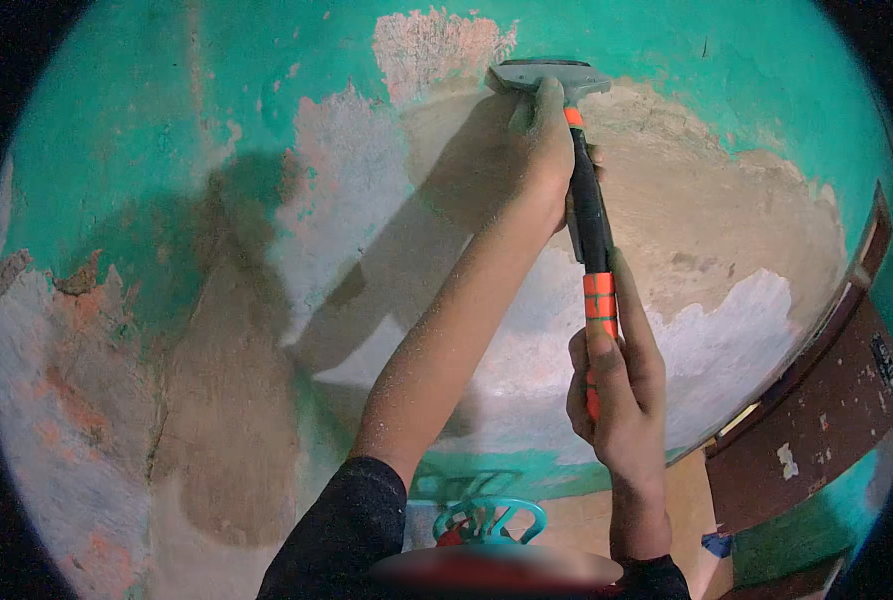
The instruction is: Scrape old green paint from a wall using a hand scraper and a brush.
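Note:
I hold a long-handled wall scraper with a grey head and a black and orange handle. My left hand grips it high up, the thumb pressed against the grey scraper head. Lower down, my right hand is closed around the orange end of the handle. The head lies at the wall, by the edge between green paint and a bare tan patch. Its blade's contact with the wall cannot be made out. Fine pale dust coats my left forearm.
Whitish bare areas and a pinkish patch break up the painted wall. Loose paint or plaster curls at the left. A brown, paint-chipped door panel stands at the right. Below is a turquoise plastic chair.

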Demonstrator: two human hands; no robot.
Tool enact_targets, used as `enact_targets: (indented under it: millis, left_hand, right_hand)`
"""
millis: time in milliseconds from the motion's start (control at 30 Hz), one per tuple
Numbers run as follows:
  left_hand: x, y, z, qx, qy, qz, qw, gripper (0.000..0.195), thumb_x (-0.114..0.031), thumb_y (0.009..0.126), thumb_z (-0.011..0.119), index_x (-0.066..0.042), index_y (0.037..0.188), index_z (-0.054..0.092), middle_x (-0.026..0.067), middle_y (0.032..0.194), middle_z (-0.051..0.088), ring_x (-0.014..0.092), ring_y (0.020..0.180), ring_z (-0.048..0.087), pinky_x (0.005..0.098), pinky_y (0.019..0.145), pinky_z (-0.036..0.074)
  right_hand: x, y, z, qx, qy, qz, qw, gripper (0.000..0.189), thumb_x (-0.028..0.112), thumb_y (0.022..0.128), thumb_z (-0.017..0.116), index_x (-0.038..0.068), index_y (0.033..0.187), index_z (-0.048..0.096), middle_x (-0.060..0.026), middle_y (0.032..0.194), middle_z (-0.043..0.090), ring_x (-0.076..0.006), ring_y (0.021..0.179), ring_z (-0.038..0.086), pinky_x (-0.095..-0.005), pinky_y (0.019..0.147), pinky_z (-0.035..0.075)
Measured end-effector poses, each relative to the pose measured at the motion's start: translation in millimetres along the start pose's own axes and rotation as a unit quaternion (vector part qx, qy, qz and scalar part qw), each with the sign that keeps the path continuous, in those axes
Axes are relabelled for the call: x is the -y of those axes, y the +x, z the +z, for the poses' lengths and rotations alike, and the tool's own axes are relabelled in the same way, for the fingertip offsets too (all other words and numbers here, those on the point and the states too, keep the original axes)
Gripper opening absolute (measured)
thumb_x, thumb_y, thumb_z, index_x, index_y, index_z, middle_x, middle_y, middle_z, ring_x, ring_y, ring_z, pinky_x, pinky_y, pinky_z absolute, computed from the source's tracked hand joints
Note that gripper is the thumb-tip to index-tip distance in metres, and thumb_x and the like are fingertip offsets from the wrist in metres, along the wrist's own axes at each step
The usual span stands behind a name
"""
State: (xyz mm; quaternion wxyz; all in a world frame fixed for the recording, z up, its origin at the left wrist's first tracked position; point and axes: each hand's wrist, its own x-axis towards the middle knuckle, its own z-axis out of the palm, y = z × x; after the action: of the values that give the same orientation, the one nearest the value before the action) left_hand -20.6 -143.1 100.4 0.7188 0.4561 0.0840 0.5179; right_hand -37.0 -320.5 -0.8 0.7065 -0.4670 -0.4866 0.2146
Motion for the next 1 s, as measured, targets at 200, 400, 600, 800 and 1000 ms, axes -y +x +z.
enact_targets:
  millis: [200, 400, 600, 800, 1000]
  left_hand:
    - [1, 7, 0, 0.003, -0.005, -0.008, 1.0, 0.049, -0.057, 0.092, 0.049, -0.008, 0.092, 0.05, 0.0063, 0.065, 0.049, 0.018, 0.049, 0.05, 0.0333, 0.044, 0.046]
    - [-2, 4, -2, 0.011, -0.002, -0.014, 1.0, 0.049, -0.058, 0.092, 0.046, -0.009, 0.095, 0.049, 0.006, 0.06, 0.049, 0.019, 0.045, 0.048, 0.0338, 0.043, 0.044]
    - [-3, 4, 1, 0.032, -0.022, -0.016, 0.999, 0.041, -0.05, 0.097, 0.039, -0.009, 0.096, 0.044, 0.0073, 0.057, 0.048, 0.02, 0.043, 0.051, 0.0328, 0.04, 0.045]
    - [-5, 13, 1, 0.055, -0.027, -0.018, 0.998, 0.043, -0.052, 0.097, 0.04, -0.009, 0.097, 0.043, 0.0069, 0.065, 0.049, 0.018, 0.045, 0.052, 0.032, 0.039, 0.045]
    - [-3, 15, 3, 0.029, -0.037, 0.017, 0.999, 0.044, -0.052, 0.097, 0.041, -0.008, 0.104, 0.042, 0.0083, 0.072, 0.051, 0.019, 0.048, 0.055, 0.0322, 0.04, 0.047]
  right_hand:
    - [9, -4, 8, -0.011, -0.028, -0.004, 1.0, 0.059, 0.021, 0.1, 0.044, 0.006, 0.153, 0.022, 0.0043, 0.068, 0.043, -0.0004, 0.042, 0.033, -0.0174, 0.037, 0.027]
    - [17, -3, 11, -0.011, -0.052, 0.005, 0.999, 0.06, 0.019, 0.099, 0.044, 0.006, 0.153, 0.022, 0.0035, 0.07, 0.044, -0.0008, 0.041, 0.035, -0.017, 0.037, 0.028]
    - [22, -1, 8, -0.005, -0.042, 0.022, 0.999, 0.061, 0.019, 0.098, 0.045, 0.006, 0.153, 0.021, 0.0017, 0.071, 0.043, -0.0016, 0.04, 0.035, -0.0171, 0.035, 0.028]
    - [26, 2, 7, -0.003, -0.021, 0.025, 0.999, 0.063, 0.02, 0.098, 0.047, 0.006, 0.153, 0.021, 0.0008, 0.071, 0.043, -0.002, 0.038, 0.036, -0.0174, 0.034, 0.028]
    - [33, 5, 5, -0.002, -0.013, 0.021, 1.0, 0.063, 0.018, 0.097, 0.047, 0.004, 0.152, 0.022, 0.0005, 0.07, 0.044, -0.0018, 0.038, 0.035, -0.0169, 0.033, 0.027]
